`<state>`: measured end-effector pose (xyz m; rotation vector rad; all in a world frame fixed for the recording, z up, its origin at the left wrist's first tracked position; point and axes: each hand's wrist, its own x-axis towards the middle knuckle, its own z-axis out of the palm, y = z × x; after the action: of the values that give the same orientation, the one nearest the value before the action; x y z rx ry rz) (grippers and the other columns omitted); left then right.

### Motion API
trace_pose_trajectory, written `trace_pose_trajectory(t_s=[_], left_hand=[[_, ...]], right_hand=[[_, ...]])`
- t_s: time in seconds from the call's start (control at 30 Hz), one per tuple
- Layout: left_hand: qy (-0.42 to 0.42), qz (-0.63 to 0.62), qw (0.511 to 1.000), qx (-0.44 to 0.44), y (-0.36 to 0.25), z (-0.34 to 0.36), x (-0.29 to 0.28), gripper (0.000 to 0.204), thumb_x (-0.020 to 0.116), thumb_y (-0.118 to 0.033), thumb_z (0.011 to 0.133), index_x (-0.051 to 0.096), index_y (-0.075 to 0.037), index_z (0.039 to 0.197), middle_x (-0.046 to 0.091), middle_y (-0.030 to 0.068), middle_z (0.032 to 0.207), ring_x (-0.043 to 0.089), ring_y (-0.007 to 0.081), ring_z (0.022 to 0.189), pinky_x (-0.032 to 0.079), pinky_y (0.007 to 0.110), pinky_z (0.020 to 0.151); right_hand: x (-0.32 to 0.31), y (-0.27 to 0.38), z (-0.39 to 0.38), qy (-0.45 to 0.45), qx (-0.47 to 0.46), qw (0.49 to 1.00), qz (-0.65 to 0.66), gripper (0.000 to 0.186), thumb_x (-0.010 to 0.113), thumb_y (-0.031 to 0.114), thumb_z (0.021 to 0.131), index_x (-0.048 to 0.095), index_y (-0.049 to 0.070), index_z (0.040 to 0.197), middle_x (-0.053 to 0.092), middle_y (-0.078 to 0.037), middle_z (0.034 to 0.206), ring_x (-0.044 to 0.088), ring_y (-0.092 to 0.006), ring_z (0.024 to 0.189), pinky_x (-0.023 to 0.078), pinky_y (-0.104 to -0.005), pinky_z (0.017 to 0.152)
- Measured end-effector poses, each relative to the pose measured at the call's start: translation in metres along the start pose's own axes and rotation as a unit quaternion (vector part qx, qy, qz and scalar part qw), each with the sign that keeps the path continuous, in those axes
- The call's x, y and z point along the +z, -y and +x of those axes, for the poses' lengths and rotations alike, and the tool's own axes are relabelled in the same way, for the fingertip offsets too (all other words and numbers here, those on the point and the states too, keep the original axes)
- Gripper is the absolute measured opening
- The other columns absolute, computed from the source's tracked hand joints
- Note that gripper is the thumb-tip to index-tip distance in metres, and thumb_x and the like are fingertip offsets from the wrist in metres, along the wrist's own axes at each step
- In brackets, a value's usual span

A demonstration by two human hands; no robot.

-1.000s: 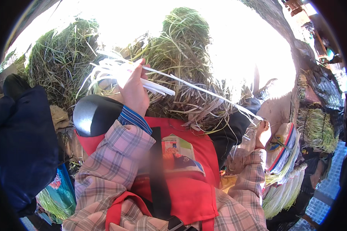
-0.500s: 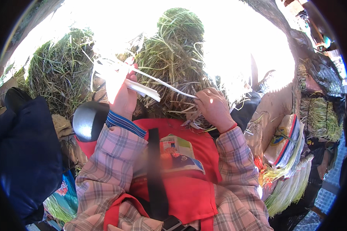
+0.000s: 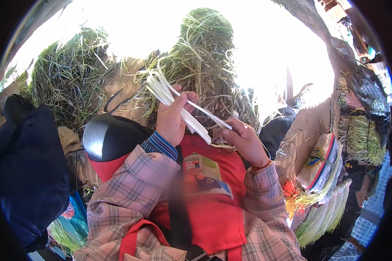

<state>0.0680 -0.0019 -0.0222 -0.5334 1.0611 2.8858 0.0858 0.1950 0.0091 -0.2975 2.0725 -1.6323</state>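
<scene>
Left hand (image 3: 170,125) grasping white stalk bundle (image 3: 195,124); right hand (image 3: 248,141) pinching single white strand (image 3: 210,114). Advisable: light grip, stalks parallel.

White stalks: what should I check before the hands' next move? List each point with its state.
1. Left hand gripping the stalks: ok, they lie between thumb and fingers.
2. Right hand pinching the thin strand: ok, near its lower end.
3. Stalks' lower ends level: not ok, they look staggered.
4. Stalks' upper ends together: not ok, they fan out.
5. Strand separate from the stalks: cannot tell, the left hand hides part.
6. Stalks clear of the grass pile: cannot tell, they overlap in view.
</scene>
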Motion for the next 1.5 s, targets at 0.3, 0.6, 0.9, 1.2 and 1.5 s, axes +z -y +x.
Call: trace_pose_trajectory(t_s=[0.3,0.6,0.9,1.2,1.5], left_hand=[[-0.039,-0.036,0.999,-0.007,0.003,0.008,-0.003,0.027,0.048,-0.01,0.087,0.037,-0.013,0.111,0.045,0.002,0.073,0.044,0.011,0.058,0.043,0.031,0.058],[0.059,0.084,0.993,-0.054,0.018,-0.002,-0.002,0.019,0.058,-0.005,0.08,0.045,-0.012,0.092,0.055,0.0072,0.095,0.055,0.013,0.079,0.046,0.024,0.064],[0.067,0.154,0.986,0.005,0.03,0.002,0.002,0.021,0.058,0.001,0.077,0.047,-0.007,0.093,0.054,0.0026,0.087,0.053,0.0097,0.08,0.043,0.022,0.071],[0.043,0.109,0.993,0.022,0.02,-0.003,0.009,0.023,0.057,0.001,0.078,0.044,-0.01,0.093,0.053,0.0031,0.085,0.056,0.0175,0.092,0.042,0.027,0.078],[-0.001,0.054,0.995,0.082,-0.01,0.006,-0.006,0.018,0.056,0.0,0.079,0.044,-0.01,0.088,0.053,0.0046,0.087,0.056,0.0243,0.093,0.043,0.032,0.085]], right_hand=[[-0.066,-0.019,0.008,-0.314,-0.183,0.845,-0.392,0.025,0.062,0.015,0.075,0.059,0.005,0.097,0.057,-0.008,0.085,0.049,-0.0173,0.07,0.041,-0.0257,0.063],[-0.03,-0.01,0.081,-0.248,-0.11,0.926,-0.264,0.015,0.061,0.018,0.075,0.057,0.003,0.079,0.059,-0.012,0.072,0.058,-0.0248,0.062,0.045,-0.031,0.057],[0.015,0.012,0.044,-0.146,-0.07,0.978,-0.13,0.01,0.058,0.008,0.077,0.057,-0.001,0.08,0.055,-0.007,0.06,0.051,-0.0092,0.053,0.04,-0.0245,0.049],[-0.024,-0.049,0.035,-0.31,0.104,0.944,-0.055,0.017,0.056,0.018,0.083,0.057,0.001,0.081,0.055,-0.001,0.063,0.047,-0.005,0.054,0.039,-0.0204,0.051],[-0.148,-0.105,-0.026,-0.477,0.081,0.875,-0.015,0.022,0.055,0.017,0.084,0.046,0.01,0.065,0.048,0.003,0.058,0.04,-0.0029,0.051,0.031,-0.0167,0.048]])
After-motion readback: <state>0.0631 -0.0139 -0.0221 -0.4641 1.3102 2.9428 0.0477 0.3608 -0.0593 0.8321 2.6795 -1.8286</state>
